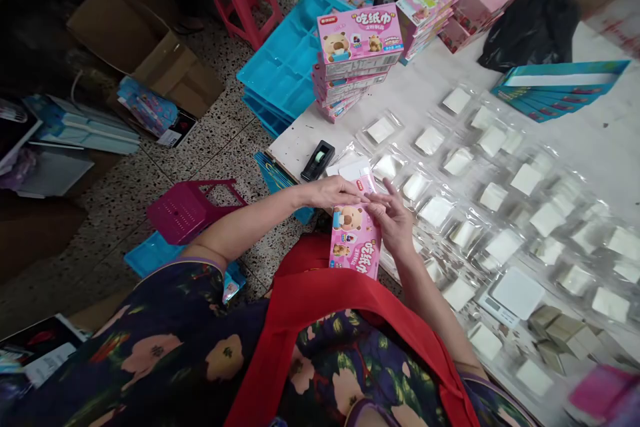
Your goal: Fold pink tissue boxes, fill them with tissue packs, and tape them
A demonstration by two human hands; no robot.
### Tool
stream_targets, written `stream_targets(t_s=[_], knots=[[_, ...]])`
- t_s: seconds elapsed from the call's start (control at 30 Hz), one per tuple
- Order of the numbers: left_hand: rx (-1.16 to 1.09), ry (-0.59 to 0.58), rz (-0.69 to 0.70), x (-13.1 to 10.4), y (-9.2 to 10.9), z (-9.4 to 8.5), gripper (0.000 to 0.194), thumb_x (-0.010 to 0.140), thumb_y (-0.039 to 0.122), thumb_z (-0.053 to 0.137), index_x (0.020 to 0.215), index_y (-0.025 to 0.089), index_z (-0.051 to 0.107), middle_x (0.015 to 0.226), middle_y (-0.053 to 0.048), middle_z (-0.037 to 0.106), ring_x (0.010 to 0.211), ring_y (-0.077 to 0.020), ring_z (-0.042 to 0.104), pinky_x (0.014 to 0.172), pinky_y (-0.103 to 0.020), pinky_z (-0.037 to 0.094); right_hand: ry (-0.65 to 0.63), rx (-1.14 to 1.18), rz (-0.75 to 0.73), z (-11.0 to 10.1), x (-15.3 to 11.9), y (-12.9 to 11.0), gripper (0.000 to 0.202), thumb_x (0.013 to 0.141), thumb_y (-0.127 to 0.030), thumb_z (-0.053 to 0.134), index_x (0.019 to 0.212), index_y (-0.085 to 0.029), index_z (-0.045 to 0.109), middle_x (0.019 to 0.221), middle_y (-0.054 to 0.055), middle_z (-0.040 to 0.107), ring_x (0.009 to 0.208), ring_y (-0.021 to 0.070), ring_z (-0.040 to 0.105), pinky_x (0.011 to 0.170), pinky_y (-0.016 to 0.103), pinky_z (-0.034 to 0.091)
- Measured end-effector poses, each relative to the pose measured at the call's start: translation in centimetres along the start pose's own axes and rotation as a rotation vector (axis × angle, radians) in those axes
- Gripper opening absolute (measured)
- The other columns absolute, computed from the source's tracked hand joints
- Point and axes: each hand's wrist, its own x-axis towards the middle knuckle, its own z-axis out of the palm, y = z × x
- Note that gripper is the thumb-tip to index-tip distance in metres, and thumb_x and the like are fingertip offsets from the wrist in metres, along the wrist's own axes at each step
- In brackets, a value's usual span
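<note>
One pink box (354,240) lies partly under left hand (327,191) and right hand (396,217).

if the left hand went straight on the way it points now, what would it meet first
Most likely the right hand: the left hand points across the pink box toward it, and the two look touching or nearly so, though depth between them is hard to judge.
</note>
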Motion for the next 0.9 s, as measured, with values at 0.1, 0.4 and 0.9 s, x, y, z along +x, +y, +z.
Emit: stream_targets(t_s=[0.1, 0.4, 0.9], knots=[[-0.070, 0.446, 0.039, -2.2, -2.2, 2.8, 0.033, 0.083, 0.044, 0.061, 0.093, 0.016, 0.075, 0.091, -0.006, 0.074, 0.087, -0.0199, 0.067, 0.078, -0.030, 0.051, 0.096, 0.089, 0.136, 1.5, -0.5, 0.7, 0.032, 0.083, -0.050, 0.062, 0.086, -0.019, 0.070, 0.134, 0.014, 0.058, 0.125, 0.0281, 0.054, 0.101, 0.047, 0.043], [-0.013, 0.829, -0.028, -1.9, -10.3, -2.7, 0.026, 0.087, 0.038, 0.055, 0.097, 0.016, 0.066, 0.096, -0.006, 0.068, 0.093, -0.0180, 0.063, 0.089, -0.031, 0.048, -0.248, 0.186, 0.486, 7.1, 5.6, 2.8, 0.072, 0.063, -0.056, 0.077, 0.120, -0.017, 0.056, 0.073, 0.002, 0.069, 0.063, 0.0187, 0.065, 0.060, 0.032, 0.053], [0.028, 0.821, -0.379, 0.6, -15.2, -6.8, 0.006, 0.072, 0.017, 0.062, 0.073, 0.013, 0.067, 0.067, -0.003, 0.064, 0.063, -0.0138, 0.060, 0.067, -0.029, 0.050, -0.641, -0.485, 0.378, 15.7, 8.2, 6.3, 0.086, 0.062, -0.043, 0.082, 0.139, -0.027, 0.048, 0.044, -0.009, 0.046, 0.054, 0.0177, 0.055, 0.059, 0.027, 0.040]])
